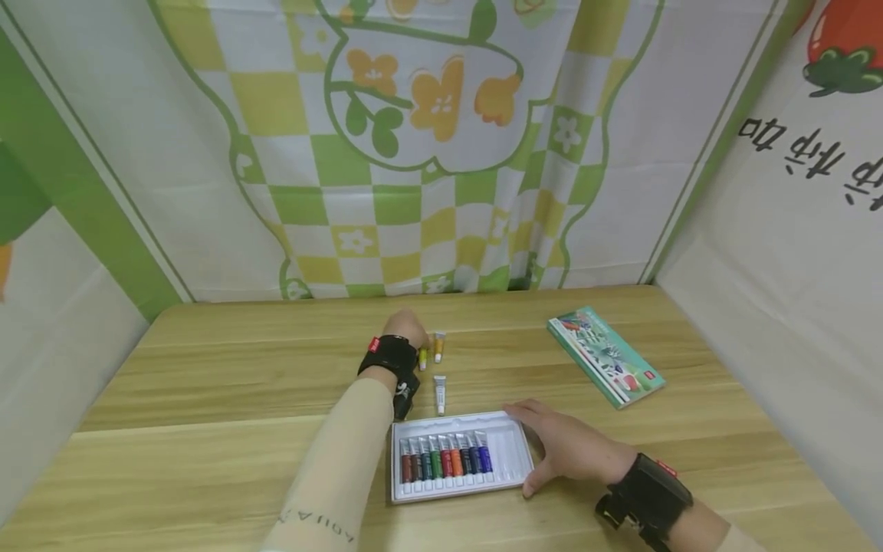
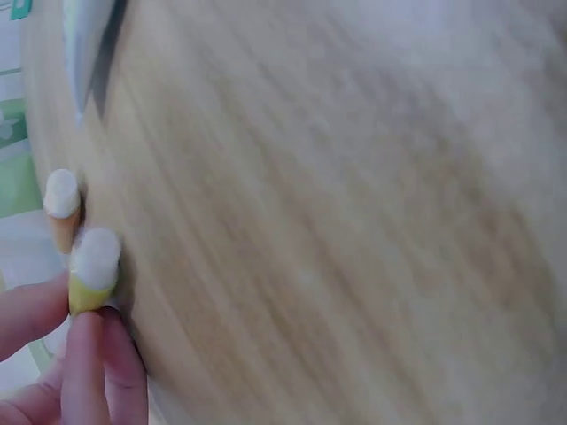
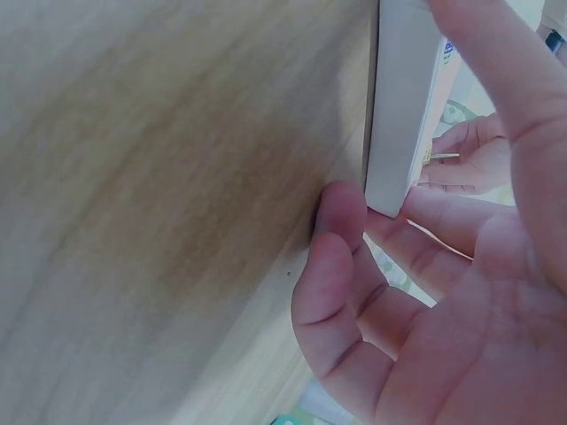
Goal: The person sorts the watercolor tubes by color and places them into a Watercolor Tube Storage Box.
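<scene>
My left hand (image 1: 407, 328) pinches a yellow paint tube (image 2: 92, 288) between thumb and fingers, its white cap towards me. Right beside it lies an orange-yellow paint tube (image 1: 438, 349), and nearer to me a white paint tube (image 1: 440, 392). A white paint tray (image 1: 512, 452) holds a row of several coloured tubes; slots at its right end hold no tubes. My right hand (image 1: 576, 448) grips that right end, thumb at the near corner and fingers at the far one. In the right wrist view the fingers (image 3: 341, 292) bend round the tray's corner.
A green illustrated paint box (image 1: 608, 356) lies flat at the right of the wooden table (image 1: 228, 368). A patterned curtain (image 1: 421, 192) hangs along the table's back edge, with white cloth walls on both sides. Each wrist wears a black camera strap (image 1: 651, 494).
</scene>
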`<action>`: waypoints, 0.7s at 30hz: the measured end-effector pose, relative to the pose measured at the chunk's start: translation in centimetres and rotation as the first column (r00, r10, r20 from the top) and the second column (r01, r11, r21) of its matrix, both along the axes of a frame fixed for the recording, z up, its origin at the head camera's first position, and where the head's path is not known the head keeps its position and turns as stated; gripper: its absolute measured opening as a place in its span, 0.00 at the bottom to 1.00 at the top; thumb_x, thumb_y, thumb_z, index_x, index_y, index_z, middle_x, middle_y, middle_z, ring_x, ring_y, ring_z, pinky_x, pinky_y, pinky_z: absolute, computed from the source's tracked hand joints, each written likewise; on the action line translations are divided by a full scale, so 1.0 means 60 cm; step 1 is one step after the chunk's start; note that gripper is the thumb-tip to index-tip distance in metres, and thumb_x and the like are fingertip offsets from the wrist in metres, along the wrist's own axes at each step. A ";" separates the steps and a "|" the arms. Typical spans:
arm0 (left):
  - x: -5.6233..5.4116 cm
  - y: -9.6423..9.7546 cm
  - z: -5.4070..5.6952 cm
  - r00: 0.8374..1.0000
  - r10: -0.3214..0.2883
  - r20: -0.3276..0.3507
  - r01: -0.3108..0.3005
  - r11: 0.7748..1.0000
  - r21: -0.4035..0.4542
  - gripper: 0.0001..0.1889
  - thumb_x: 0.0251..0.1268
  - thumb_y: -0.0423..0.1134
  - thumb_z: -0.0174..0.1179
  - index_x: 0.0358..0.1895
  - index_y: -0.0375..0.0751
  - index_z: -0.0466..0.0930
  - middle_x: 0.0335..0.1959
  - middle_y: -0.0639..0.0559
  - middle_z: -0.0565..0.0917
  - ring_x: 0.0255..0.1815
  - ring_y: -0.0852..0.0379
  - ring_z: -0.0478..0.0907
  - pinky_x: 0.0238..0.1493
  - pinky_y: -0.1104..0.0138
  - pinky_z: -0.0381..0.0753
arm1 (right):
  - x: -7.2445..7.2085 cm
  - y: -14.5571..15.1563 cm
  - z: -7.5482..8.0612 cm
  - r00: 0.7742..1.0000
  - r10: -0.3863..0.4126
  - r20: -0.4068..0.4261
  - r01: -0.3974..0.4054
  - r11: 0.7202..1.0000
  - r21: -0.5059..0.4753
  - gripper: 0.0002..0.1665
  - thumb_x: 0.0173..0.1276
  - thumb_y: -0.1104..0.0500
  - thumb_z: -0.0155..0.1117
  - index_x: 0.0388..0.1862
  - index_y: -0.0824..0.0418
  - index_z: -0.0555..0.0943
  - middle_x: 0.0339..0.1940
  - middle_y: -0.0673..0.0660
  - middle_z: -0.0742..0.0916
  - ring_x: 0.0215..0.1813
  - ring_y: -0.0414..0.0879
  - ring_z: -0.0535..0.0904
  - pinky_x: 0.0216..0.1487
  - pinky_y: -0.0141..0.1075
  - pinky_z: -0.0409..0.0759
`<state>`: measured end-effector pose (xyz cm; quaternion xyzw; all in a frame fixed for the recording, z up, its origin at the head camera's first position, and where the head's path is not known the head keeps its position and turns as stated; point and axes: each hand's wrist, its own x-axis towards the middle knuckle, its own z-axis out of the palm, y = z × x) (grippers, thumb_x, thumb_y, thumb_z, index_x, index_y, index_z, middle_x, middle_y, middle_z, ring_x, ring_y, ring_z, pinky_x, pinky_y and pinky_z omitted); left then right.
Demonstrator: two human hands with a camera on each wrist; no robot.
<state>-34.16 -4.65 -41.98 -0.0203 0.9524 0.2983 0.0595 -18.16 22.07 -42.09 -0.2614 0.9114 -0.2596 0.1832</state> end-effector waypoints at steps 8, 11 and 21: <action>0.001 -0.022 -0.008 0.995 0.020 0.096 -0.046 0.959 0.279 0.12 0.58 0.24 0.65 0.46 0.26 0.82 0.38 0.40 0.82 0.16 0.59 0.72 0.18 0.73 0.75 | 0.001 -0.001 0.001 1.000 0.007 -0.012 -0.007 1.000 0.007 0.68 0.41 0.47 0.88 0.77 0.69 0.64 0.74 0.67 0.70 0.72 0.67 0.68 0.69 0.59 0.68; 0.004 -0.035 -0.010 0.991 0.018 0.134 -0.067 0.927 0.369 0.14 0.61 0.24 0.65 0.50 0.25 0.81 0.40 0.40 0.81 0.22 0.58 0.74 0.24 0.71 0.81 | 0.000 0.000 -0.001 1.000 0.011 -0.011 -0.011 1.000 0.003 0.68 0.42 0.47 0.88 0.78 0.69 0.63 0.74 0.68 0.70 0.72 0.68 0.68 0.69 0.60 0.68; 0.055 -0.057 0.028 0.969 -0.091 0.231 -0.083 0.757 0.648 0.19 0.71 0.27 0.61 0.61 0.22 0.74 0.43 0.44 0.79 0.30 0.60 0.79 0.38 0.71 0.84 | -0.002 0.007 -0.004 1.000 0.017 -0.001 -0.017 1.000 -0.023 0.68 0.43 0.46 0.88 0.78 0.68 0.62 0.75 0.69 0.69 0.71 0.69 0.68 0.68 0.61 0.68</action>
